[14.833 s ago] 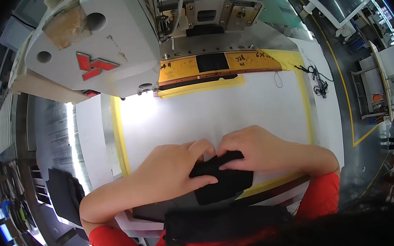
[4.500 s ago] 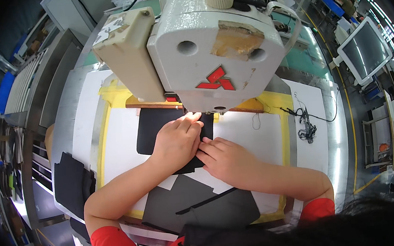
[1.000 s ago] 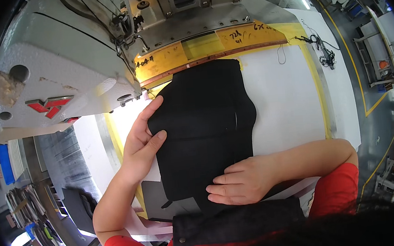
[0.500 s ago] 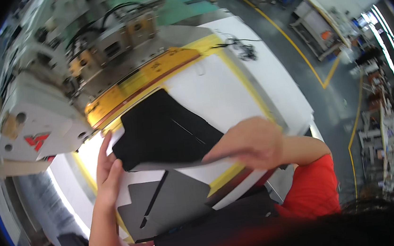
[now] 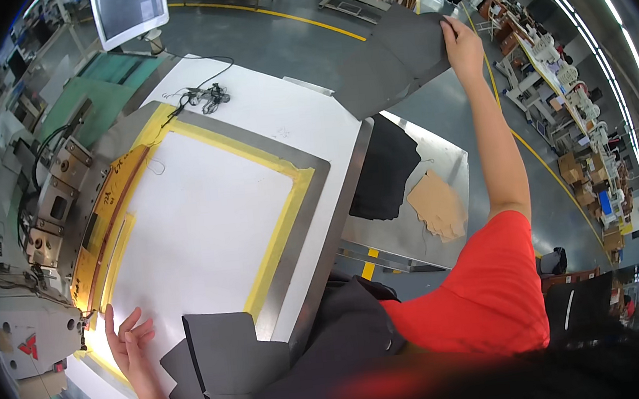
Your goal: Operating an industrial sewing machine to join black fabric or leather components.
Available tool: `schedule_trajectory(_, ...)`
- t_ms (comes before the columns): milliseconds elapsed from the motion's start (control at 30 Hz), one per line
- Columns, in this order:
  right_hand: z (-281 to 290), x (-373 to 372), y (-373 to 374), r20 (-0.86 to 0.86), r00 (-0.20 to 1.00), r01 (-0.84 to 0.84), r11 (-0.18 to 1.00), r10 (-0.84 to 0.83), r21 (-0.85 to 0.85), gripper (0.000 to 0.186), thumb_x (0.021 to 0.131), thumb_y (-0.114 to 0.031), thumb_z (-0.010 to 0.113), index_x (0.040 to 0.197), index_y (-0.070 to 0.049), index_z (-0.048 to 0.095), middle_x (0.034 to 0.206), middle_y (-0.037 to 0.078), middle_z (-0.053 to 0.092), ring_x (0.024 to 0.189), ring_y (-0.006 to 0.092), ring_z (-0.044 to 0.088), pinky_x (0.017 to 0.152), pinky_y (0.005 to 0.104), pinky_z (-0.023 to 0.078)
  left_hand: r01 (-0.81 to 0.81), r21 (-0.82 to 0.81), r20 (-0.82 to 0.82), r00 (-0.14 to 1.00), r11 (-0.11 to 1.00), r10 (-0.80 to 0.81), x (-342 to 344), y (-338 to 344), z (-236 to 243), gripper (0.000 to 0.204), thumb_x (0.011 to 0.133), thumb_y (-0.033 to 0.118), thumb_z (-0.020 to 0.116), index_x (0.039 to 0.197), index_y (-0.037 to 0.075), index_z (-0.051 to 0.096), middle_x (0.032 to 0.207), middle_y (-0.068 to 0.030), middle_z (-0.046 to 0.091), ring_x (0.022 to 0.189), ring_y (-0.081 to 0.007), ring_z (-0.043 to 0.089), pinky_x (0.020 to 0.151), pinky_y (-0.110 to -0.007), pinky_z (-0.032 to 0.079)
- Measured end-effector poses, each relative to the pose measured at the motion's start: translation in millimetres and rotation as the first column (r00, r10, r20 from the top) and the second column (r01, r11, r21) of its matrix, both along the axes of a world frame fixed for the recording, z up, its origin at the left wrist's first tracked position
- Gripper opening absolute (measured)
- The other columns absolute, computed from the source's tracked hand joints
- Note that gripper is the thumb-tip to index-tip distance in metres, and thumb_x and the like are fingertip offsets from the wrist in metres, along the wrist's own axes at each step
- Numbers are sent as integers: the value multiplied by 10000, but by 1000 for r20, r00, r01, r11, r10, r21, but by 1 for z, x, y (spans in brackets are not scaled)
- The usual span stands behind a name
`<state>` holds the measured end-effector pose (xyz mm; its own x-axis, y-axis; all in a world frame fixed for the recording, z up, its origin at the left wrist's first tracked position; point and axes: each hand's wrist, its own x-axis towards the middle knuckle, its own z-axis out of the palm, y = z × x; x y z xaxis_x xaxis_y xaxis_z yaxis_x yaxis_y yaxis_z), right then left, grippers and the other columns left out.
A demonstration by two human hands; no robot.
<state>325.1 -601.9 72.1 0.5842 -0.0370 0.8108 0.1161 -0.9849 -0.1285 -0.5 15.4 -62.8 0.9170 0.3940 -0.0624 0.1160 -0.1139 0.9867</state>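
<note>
At the upper right, my right hand (image 5: pixel 463 45) pinches the corner of a dark grey fabric panel (image 5: pixel 391 62), holding it out at arm's length above the side table. The panel hangs loosely and hides part of the floor behind. My left hand (image 5: pixel 129 342) is open, fingers apart, over the near left corner of the white work plate (image 5: pixel 197 211) bordered with yellow tape. Close to it lie overlapping dark grey panels (image 5: pixel 230 354) with a black strip along one. A stack of black panels (image 5: pixel 390 170) rests on the metal side table (image 5: pixel 376 230).
A sewing machine head (image 5: pixel 32 327) and its yellow clamp bar (image 5: pixel 110 220) stand along the plate's left side. Tangled black thread (image 5: pixel 206 99) lies at the far edge. Tan pieces (image 5: pixel 439 205) sit on the side table. A monitor (image 5: pixel 130 14) stands at the back left.
My right hand has carried the panel off the white plate, up and out to the right. My left hand has let go of it. The view has swung rightward.
</note>
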Motion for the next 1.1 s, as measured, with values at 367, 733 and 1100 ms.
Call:
schedule_trajectory(367, -66, 19, -44, -297, 915, 302, 951, -272, 60, 269, 927, -286, 564, 1088, -116, 698, 991, 166, 690, 935, 365, 647, 806, 414, 509, 33, -19, 38, 999, 999, -33, -2, 1, -1, 571, 1000, 317, 519, 1477, 65, 333, 1154, -105, 623, 932, -145, 637, 842, -265, 485)
schedule_trajectory(733, -178, -27, -45, -493, 870, 73, 993, -19, 90, 239, 903, -249, 576, 1067, -133, 704, 1007, 151, 690, 942, 363, 648, 810, 432, 512, 67, -36, 25, 998, 997, -66, -3, 11, -12, 544, 994, 326, 533, 1435, 42, 388, 1127, -88, 635, 912, -143, 640, 827, -266, 491)
schedule_trajectory(1100, -221, -59, -18, -726, 684, 151, 960, 71, 236, 223, 914, -196, 592, 1023, -42, 710, 852, 81, 727, 722, 171, 687, 659, 302, 528, 54, 24, -69, 996, 998, -53, -1, 0, 3, 461, 990, 233, 530, 1388, 22, 431, 1095, -107, 652, 929, -162, 642, 821, -283, 502)
